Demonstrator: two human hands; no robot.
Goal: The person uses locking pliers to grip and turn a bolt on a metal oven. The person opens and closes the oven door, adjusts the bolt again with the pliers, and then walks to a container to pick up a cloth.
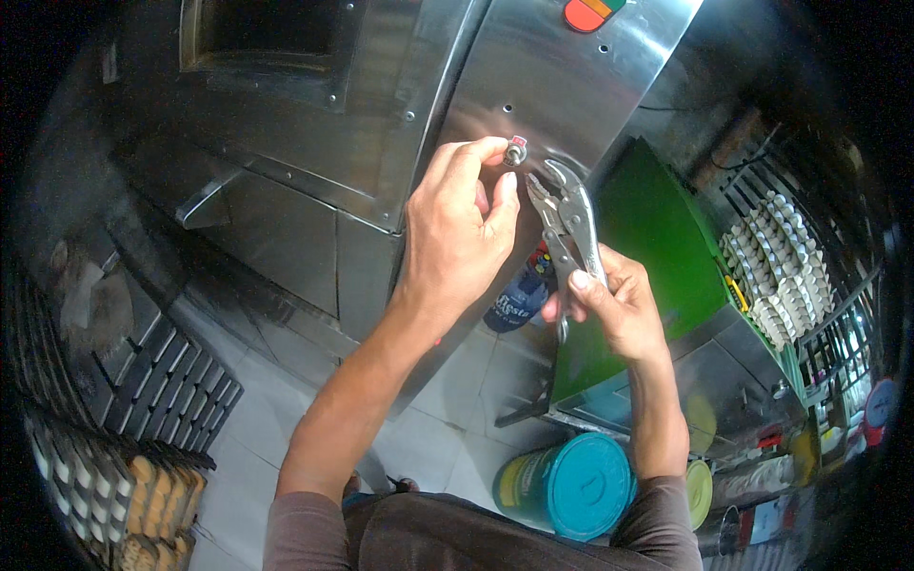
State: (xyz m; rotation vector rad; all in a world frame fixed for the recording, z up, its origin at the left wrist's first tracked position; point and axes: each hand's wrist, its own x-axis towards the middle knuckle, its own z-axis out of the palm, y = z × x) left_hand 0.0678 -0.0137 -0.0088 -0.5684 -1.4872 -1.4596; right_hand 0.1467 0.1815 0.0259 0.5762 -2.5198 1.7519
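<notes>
A small metal stem with a pinkish-red piece at its top (515, 150) sticks out from the stainless-steel panel (562, 86). My left hand (457, 214) is raised beside it, the index fingertip at the pinkish-red piece and the thumb apart below. Just to the right, my right hand (614, 295) grips locking pliers (574, 214) by the handles. Their jaws point up toward the panel and stand apart, with nothing between them. Whether my left index finger presses on the stem or only rests near it is hard to tell.
Left of the panel is a large metal door (314, 143). Behind my right hand stands a green-sided cabinet (647, 257), with stacked egg trays (781, 266) beyond it. A blue-lidded bucket (590, 485) and a dark blue container (519, 303) are below. Racks of bread (162, 500) stand lower left.
</notes>
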